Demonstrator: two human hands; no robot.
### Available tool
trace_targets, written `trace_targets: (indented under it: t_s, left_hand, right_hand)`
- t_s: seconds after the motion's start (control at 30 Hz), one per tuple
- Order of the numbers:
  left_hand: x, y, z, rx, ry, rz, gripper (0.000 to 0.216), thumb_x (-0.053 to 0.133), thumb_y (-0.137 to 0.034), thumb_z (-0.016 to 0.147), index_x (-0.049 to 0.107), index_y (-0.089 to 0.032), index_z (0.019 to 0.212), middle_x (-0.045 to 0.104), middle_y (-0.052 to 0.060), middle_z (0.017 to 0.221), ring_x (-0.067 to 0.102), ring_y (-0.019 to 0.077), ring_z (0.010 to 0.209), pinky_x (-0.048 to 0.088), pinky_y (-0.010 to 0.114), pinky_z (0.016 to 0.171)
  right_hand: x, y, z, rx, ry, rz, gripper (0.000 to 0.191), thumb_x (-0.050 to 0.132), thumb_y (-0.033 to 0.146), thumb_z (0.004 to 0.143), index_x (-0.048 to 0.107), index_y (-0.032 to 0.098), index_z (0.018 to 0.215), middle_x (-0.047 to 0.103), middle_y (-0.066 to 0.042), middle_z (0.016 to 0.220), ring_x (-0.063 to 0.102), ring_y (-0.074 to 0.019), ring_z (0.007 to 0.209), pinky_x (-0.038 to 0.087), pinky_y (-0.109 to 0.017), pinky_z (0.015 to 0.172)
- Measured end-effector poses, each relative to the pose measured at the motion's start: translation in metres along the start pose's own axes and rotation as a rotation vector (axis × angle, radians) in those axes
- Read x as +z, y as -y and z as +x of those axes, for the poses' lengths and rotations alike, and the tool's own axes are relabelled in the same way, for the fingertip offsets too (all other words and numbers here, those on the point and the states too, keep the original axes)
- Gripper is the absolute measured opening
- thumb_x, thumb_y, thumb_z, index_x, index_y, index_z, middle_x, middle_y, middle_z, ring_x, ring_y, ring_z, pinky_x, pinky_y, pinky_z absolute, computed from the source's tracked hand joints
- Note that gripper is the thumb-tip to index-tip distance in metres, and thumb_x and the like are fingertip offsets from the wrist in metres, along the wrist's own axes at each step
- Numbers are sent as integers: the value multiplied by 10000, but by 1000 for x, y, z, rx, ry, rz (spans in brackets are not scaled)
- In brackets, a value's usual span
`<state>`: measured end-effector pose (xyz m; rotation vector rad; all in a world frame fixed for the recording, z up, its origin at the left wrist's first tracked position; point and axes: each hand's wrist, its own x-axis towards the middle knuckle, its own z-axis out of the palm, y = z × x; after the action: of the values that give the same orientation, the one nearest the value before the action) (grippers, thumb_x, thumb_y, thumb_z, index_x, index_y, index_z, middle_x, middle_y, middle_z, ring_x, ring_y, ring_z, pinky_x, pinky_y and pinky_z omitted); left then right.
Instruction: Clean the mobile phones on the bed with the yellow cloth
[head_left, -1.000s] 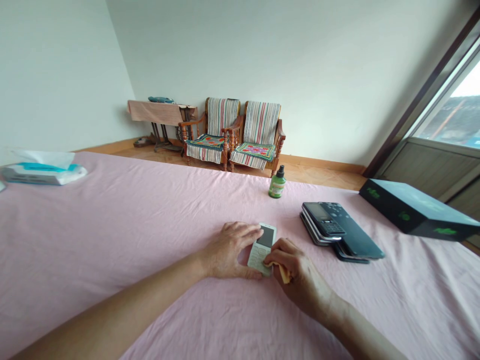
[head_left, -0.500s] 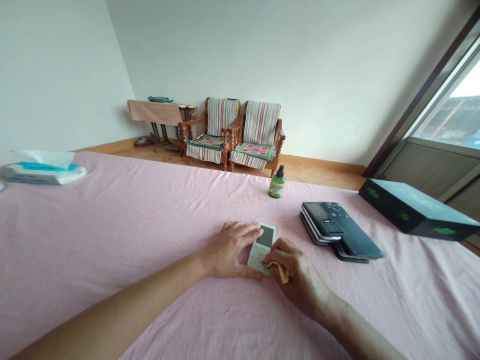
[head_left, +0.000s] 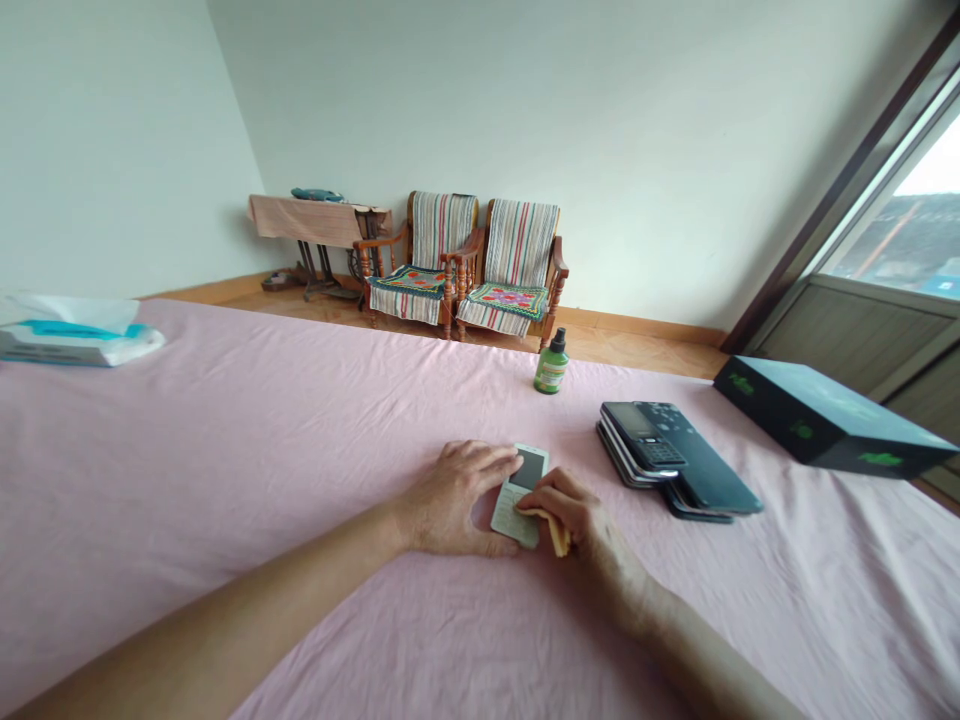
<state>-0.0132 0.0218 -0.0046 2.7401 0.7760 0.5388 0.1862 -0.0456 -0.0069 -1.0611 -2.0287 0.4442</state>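
The white phone (head_left: 511, 499) lies on the pink sheet (head_left: 322, 430), at the near side of the green bottle (head_left: 551, 370). The left hand (head_left: 454, 505) holds it between spread thumb and fingers; the right hand (head_left: 585, 515) has its fingers pinched on a yellow cloth (head_left: 557, 535), which touches the keypad (head_left: 507, 521).

The sheet (head_left: 300, 410) lies open between the white phone (head_left: 527, 474) and green bottle (head_left: 551, 372); stacked phones (head_left: 694, 455) obstruct rightward.

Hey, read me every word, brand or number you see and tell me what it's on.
None can be read for certain.
Black box: green lettering, too blurred.
Green bottle: label print too small.
White phone: key markings too small.
Black keypad phone: markings too small.
Tissue pack: print blurred.
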Motion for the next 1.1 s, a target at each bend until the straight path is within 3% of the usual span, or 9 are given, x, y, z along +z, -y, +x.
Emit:
trace_targets:
  t_s: [0.27,0.4,0.7,1.1]
  left_hand:
    - [0,-1,0,-13,-11,-15,852,672,-666,668,436,-230,1361,487,103,1378,421,311,1253,289,457,1040]
    - [0,-1,0,-7,-13,-18,841,692,-636,669,438,-227,1360,484,105,1379,414,310,1261,287,449,1044]
    - [-1,0,0,-4,4,-8,847,667,-642,689,435,-188,1365,473,125,1388,402,318,1271,280,465,1048]
    - [-1,-1,0,-7,-17,-23,843,669,-658,678,445,-215,1360,481,121,1382,414,322,1267,286,463,1046]
  right_hand:
    - [6,13,2,-38,-2,-110,290,493,6,762,687,214,821,596,-48,850,532,-180,788,423,-275,655]
    - [5,26,0,-12,58,-84,293,472,-46,678,620,197,748,589,-33,823,531,-176,780,412,-273,663]
    - [9,-7,-8,101,-115,-22,312,502,-36,696,662,184,847,571,-28,821,548,-145,711,404,-228,597]
    - [6,3,-2,6,-64,-197,278,490,-17,708,666,190,766,585,-53,797,529,-172,728,413,-267,614]
